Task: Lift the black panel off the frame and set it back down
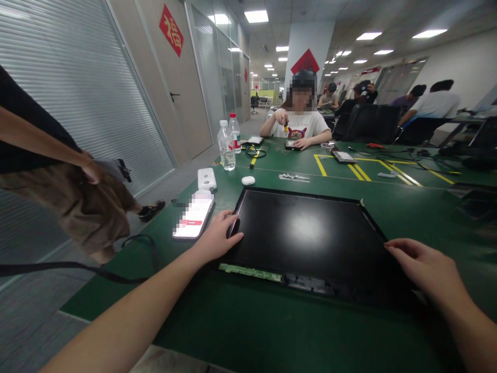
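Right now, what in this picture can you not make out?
Head view only.
Phone screen: blurred, unreadable.
Small white parts farther along the table: too small to identify.
Left hand and right hand on the black panel: their own backs hide whether the fingers grip its edges.

Display panel (310,233) flat on surface (272,331), left hand (217,238) on its left edge, right hand (423,267) at its right edge, smartphone (193,217) just left of the panel, earbud case (248,180) behind it, water bottles (226,146) farther back.
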Available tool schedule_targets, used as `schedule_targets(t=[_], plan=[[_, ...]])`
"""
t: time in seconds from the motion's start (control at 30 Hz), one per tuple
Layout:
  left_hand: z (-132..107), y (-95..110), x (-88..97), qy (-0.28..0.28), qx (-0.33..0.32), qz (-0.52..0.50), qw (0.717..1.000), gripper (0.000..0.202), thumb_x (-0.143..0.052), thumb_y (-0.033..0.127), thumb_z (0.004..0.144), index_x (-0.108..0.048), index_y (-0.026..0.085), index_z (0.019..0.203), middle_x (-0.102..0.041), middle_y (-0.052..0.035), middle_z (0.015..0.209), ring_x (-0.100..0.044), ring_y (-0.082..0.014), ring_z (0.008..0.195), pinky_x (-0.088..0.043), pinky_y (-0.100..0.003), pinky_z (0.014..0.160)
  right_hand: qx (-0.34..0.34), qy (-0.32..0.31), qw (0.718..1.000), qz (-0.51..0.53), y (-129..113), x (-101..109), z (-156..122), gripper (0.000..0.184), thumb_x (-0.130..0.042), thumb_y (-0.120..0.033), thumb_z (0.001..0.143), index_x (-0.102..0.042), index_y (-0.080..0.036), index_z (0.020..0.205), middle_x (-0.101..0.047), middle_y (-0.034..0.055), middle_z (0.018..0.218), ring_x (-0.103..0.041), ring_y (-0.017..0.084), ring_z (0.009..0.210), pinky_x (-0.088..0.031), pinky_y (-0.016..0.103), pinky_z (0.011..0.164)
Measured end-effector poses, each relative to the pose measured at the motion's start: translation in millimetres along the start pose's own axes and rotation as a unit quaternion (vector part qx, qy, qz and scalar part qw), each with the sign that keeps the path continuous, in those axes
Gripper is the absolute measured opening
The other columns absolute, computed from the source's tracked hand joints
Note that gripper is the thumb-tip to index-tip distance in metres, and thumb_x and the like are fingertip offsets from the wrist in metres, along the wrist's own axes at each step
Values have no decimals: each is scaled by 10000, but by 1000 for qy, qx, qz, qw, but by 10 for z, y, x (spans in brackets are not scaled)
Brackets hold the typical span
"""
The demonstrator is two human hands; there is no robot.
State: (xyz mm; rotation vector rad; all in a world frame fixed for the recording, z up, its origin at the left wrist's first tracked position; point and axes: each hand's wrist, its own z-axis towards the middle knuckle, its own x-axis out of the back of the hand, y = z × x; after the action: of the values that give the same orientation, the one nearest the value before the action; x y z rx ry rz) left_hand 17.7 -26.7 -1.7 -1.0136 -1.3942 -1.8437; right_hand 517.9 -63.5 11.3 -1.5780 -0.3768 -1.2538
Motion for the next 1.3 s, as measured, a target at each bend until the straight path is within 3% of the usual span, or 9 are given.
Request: schedule_targets(t=[0.3,0.47,0.73,1.03,1.13,1.2,1.3], plan=[[30,33,28,8,39,50,998,553,-595,339,975,-647,54,1446,-590,-280,1553,-573,-410,1467,-442,-556,1252,-33,-28,999,20,-15,57,30,474,-558,-645,516,-796,-307,747,-790,87,829,-704,352,827,-523,462,751],[56,-3,63,-13,44,96,994,434,-523,266,990,-754,25,1268,-572,-311,1576,-555,-426,1488,-427,-555,1266,-41,-21,998,35,-52,80,13,464,-581,-631,499,-794,-289,730,-780,96,797,-691,339,800,-509,446,720],[88,-104,72,6,14,40,999,363,-547,257,939,-829,151,1142,-715,-206,1420,-675,-387,1337,-515,-549,1197,-34,-32,998,35,-35,64,25,433,-577,-611,542,-787,-296,754,-786,78,826,-691,342,845,-490,444,762],[87,-41,139,40,43,-81,995,375,-591,310,894,-863,188,1122,-735,-139,1443,-666,-355,1373,-483,-509,1226,-28,-23,998,42,-16,38,44,427,-571,-632,533,-779,-305,714,-792,74,824,-686,344,850,-488,446,778],[63,78,181,61,82,-181,978,360,-627,307,880,-873,243,1135,-806,-63,1337,-696,-345,1321,-493,-507,1212,-29,-23,999,38,18,21,55,457,-562,-644,542,-783,-296,739,-788,82,824,-686,340,842,-489,446,776],[42,184,208,65,155,-265,950,348,-646,301,913,-868,260,1178,-851,-40,1211,-749,-326,1225,-554,-474,1140,-23,-19,999,34,50,6,65,461,-558,-642,559,-787,-293,754,-785,82,824,-685,334,837,-490,444,775],[18,348,248,65,262,-375,887,353,-690,254,950,-840,252,1270,-874,-38,1042,-816,-275,1001,-657,-355,866,-7,-5,1000,30,99,-20,85,435,-560,-628,590,-789,-296,752,-784,77,822,-681,322,819,-489,432,757]])
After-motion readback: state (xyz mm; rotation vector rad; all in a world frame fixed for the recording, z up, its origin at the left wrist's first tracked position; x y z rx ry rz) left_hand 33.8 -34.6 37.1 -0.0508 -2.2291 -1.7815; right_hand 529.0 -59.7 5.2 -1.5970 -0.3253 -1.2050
